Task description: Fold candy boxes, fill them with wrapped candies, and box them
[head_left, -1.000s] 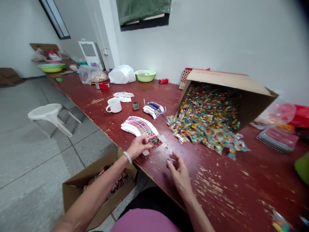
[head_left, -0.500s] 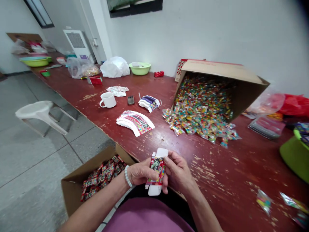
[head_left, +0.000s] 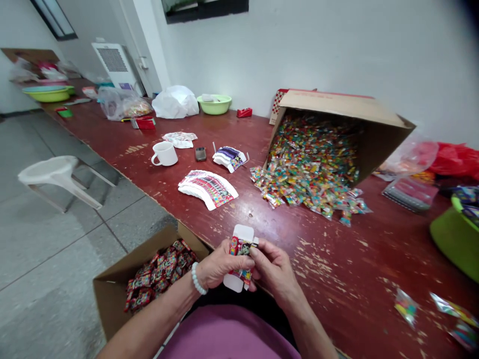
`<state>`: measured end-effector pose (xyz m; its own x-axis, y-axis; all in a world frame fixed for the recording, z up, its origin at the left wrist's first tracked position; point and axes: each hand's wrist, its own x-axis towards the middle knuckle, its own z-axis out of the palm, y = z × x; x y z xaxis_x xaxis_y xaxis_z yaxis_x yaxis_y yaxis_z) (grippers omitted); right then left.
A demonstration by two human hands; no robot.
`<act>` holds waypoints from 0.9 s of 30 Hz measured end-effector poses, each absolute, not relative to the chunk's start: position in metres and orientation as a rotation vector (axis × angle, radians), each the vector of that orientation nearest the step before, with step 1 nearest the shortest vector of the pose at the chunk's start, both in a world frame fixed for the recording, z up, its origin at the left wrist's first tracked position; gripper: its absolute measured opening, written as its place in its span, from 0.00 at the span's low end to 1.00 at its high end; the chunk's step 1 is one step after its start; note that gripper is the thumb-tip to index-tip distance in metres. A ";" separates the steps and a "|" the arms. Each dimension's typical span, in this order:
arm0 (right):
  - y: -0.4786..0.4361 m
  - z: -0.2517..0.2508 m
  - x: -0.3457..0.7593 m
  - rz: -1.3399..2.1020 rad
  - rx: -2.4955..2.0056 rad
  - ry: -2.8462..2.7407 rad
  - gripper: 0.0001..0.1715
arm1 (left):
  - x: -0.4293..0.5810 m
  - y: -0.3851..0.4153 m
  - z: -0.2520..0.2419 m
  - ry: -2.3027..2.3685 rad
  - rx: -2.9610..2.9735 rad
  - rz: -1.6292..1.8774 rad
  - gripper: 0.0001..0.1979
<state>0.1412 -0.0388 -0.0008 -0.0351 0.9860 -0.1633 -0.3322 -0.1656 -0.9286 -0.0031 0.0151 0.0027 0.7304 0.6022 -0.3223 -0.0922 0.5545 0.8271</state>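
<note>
Between my hands is a small red printed carton (head_left: 235, 246), its white flaps sticking out at the top and bottom. My left hand (head_left: 220, 265) grips its left side, the thumb lying across the front. My right hand (head_left: 271, 264) pinches the right edge with thumb and fingers. Beyond them on the table lies a fanned stack of flat red cartons (head_left: 209, 189). Wrapped candies (head_left: 307, 184) spill from a large tipped cardboard box (head_left: 344, 106). Below on the left, an open cardboard box (head_left: 108, 294) holds many filled red packets (head_left: 160, 271).
A white mug (head_left: 165, 154), a small dark device (head_left: 200, 154) and a stack of purple cartons (head_left: 229, 158) stand on the red table (head_left: 322, 264). At right are a green basin (head_left: 451, 239) and loose candy packets (head_left: 406, 306). A white stool (head_left: 56, 172) stands on the floor.
The carton has turned between my hands, from its flat picture face to an edge-on view showing another side, and its top flap has swung left. My right hand has shifted slightly on it.
</note>
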 end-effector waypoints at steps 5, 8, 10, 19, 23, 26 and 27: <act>-0.035 -0.008 0.148 1.049 -1.269 -1.016 0.17 | 0.002 0.015 0.003 0.700 1.048 0.538 0.14; -0.033 -0.007 0.151 1.023 -1.308 -1.004 0.16 | -0.001 0.013 0.005 0.763 1.104 0.652 0.17; -0.033 -0.008 0.150 1.087 -1.275 -0.891 0.19 | -0.002 0.009 0.006 0.842 1.097 0.746 0.24; -0.037 -0.016 0.141 1.017 -1.158 -0.858 0.21 | 0.000 0.002 0.005 0.812 1.088 0.857 0.30; -0.036 -0.020 0.150 1.070 -1.195 -0.883 0.15 | -0.003 0.005 0.009 0.798 1.050 0.809 0.18; -0.035 -0.020 0.157 1.146 -1.204 -0.899 0.14 | -0.004 0.005 0.014 0.782 1.042 0.782 0.14; -0.034 -0.019 0.159 1.187 -1.189 -0.885 0.14 | -0.004 0.006 0.015 0.776 1.059 0.769 0.13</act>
